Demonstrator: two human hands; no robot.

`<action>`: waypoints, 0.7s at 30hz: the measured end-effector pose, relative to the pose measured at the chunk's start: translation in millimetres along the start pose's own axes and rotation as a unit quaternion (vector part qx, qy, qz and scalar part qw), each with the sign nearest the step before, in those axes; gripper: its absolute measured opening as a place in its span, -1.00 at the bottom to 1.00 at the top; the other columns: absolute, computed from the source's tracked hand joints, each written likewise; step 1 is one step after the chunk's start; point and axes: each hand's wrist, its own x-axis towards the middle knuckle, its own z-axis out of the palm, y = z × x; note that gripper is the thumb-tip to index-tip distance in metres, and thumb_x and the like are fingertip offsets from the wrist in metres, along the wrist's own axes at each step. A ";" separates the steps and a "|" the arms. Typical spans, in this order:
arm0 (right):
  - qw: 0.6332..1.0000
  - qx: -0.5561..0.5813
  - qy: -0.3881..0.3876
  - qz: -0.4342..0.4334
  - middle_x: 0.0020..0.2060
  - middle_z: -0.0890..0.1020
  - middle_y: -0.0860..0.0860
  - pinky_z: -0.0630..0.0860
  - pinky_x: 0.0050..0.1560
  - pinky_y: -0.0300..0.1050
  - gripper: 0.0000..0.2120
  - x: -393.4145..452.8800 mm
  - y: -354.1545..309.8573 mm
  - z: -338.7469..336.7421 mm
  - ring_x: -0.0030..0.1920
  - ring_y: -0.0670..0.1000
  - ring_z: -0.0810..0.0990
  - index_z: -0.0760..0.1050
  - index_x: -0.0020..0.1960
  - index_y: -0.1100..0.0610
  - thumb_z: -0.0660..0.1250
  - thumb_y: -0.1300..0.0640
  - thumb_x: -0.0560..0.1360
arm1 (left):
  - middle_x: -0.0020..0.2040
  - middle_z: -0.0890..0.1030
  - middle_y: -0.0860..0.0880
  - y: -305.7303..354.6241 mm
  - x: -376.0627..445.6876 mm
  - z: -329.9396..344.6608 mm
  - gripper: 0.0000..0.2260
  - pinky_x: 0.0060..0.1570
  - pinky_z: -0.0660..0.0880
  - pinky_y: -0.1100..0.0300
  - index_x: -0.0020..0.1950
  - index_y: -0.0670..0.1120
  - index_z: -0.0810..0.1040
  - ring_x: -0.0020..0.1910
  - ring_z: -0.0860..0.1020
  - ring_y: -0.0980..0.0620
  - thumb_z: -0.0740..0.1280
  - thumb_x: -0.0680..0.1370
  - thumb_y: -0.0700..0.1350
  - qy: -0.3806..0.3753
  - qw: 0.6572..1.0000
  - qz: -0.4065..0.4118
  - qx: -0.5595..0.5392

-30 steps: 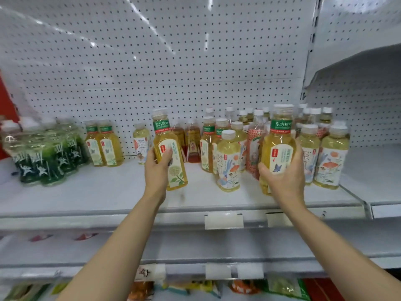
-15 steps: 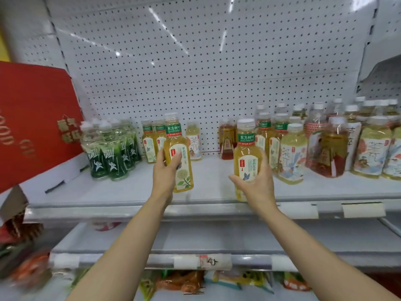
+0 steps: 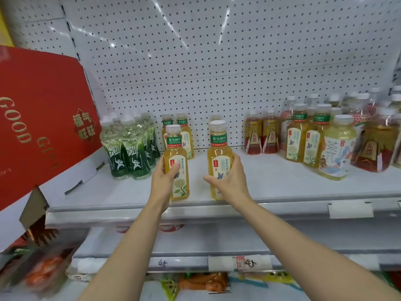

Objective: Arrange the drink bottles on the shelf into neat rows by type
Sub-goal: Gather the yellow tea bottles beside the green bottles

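My left hand (image 3: 163, 178) grips a yellow tea bottle (image 3: 176, 148) with a green neck band and a cream label. My right hand (image 3: 230, 179) grips a second bottle (image 3: 218, 148) of the same kind. Both bottles are upright near the front of the white shelf (image 3: 282, 183), a little apart from each other. Two matching yellow bottles (image 3: 183, 131) stand behind them at the pegboard. A cluster of green-labelled bottles (image 3: 128, 148) stands to the left. Red-labelled tea bottles (image 3: 261, 137) and a mixed group of bottles (image 3: 321, 137) stand to the right.
A red gift box (image 3: 41, 118) leans over the shelf's left end. The shelf's front lip carries a blank price tag holder (image 3: 350, 210). A lower shelf (image 3: 217, 246) and snack packets (image 3: 204, 281) lie below. White pegboard (image 3: 217, 61) backs the shelf.
Both hands have carried their bottles leftward along the shelf, away from the mixed group. The right bottle now sits much closer to the left one, and the view has swung left.
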 end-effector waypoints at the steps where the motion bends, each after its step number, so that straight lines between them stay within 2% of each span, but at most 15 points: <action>1: 1.000 -0.001 -0.006 -0.002 0.22 0.44 0.00 0.50 0.21 0.02 -0.07 4.4 1.3 8.7 0.20 -0.02 0.46 0.15 0.41 0.01 0.62 0.00 0.21 | 0.16 0.67 -0.02 -2.9 4.7 -2.4 -0.67 0.23 0.51 -0.21 0.36 0.05 0.48 0.17 0.63 -0.09 0.35 0.60 -0.09 0.002 1.000 -0.001 -0.004; 6: 1.000 0.002 -0.026 -0.014 0.25 0.43 0.00 0.47 0.26 0.03 -0.04 32.8 8.2 48.7 0.24 -0.01 0.44 0.14 0.41 0.03 0.62 -0.02 0.19 | 0.16 0.67 0.01 -11.7 32.5 -8.8 -0.68 0.23 0.51 -0.20 0.38 0.06 0.47 0.16 0.64 -0.06 0.32 0.62 -0.08 0.002 1.000 0.006 -0.004; 9: 0.999 0.002 -0.038 -0.024 0.22 0.43 0.00 0.49 0.21 -0.01 -0.11 52.9 14.2 70.4 0.21 -0.02 0.46 0.15 0.36 0.03 0.62 0.01 0.21 | 0.15 0.68 0.03 -16.2 49.7 -6.7 -0.67 0.19 0.54 -0.18 0.39 0.08 0.46 0.14 0.65 -0.03 0.31 0.63 -0.08 0.008 1.000 0.001 -0.004; 12: 0.999 0.000 -0.036 -0.023 0.20 0.42 -0.01 0.51 0.19 0.04 -0.12 73.4 21.4 92.4 0.20 -0.02 0.45 0.14 0.33 0.01 0.62 0.02 0.20 | 0.16 0.67 0.05 -22.3 67.0 -4.7 -0.66 0.14 0.58 -0.16 0.41 0.12 0.43 0.13 0.66 -0.01 0.29 0.63 -0.08 0.015 1.000 -0.003 -0.001; 15: 0.999 -0.006 -0.044 -0.016 0.24 0.38 0.03 0.45 0.26 0.05 -0.09 94.1 28.4 110.1 0.27 0.02 0.39 0.13 0.38 0.07 0.61 0.03 0.22 | 0.20 0.64 0.07 -28.5 81.7 -7.7 -0.63 0.10 0.60 -0.02 0.45 0.16 0.36 0.17 0.63 0.04 0.25 0.65 -0.08 0.012 1.000 0.001 0.028; 17: 0.999 -0.005 -0.051 -0.013 0.26 0.34 0.06 0.41 0.29 0.06 -0.10 104.7 30.8 118.0 0.28 0.05 0.36 0.10 0.39 0.09 0.59 0.06 0.25 | 0.21 0.62 0.08 -35.7 90.7 -11.2 -0.59 0.05 0.61 0.07 0.44 0.14 0.33 0.17 0.62 0.06 0.30 0.63 -0.11 0.015 0.998 -0.002 0.066; 18: 0.998 -0.002 -0.056 -0.010 0.27 0.32 0.07 0.39 0.31 0.05 -0.11 108.7 32.1 121.4 0.29 0.05 0.34 0.08 0.40 0.09 0.57 0.08 0.27 | 0.23 0.60 0.07 -38.8 93.2 -12.4 -0.52 0.05 0.60 0.05 0.42 0.15 0.31 0.18 0.61 0.06 0.39 0.57 -0.10 0.020 0.995 -0.004 0.093; 20: 0.997 0.003 -0.072 0.001 0.30 0.28 0.10 0.34 0.34 0.01 -0.12 114.9 34.9 127.3 0.31 0.04 0.30 0.04 0.43 0.10 0.54 0.14 0.32 | 0.30 0.47 0.04 -46.3 98.0 -12.2 -0.25 0.15 0.54 -0.02 0.45 0.16 0.23 0.23 0.52 0.05 0.56 0.37 0.00 0.045 0.982 -0.004 0.186; 21: 0.997 0.003 -0.078 0.006 0.30 0.27 0.10 0.31 0.34 0.01 -0.14 117.9 36.3 130.5 0.31 0.03 0.28 0.03 0.44 0.11 0.52 0.15 0.34 | 0.32 0.38 0.02 -47.9 99.2 -9.7 -0.14 0.18 0.50 0.01 0.49 0.09 0.18 0.24 0.45 0.04 0.59 0.32 0.03 0.059 0.968 -0.005 0.244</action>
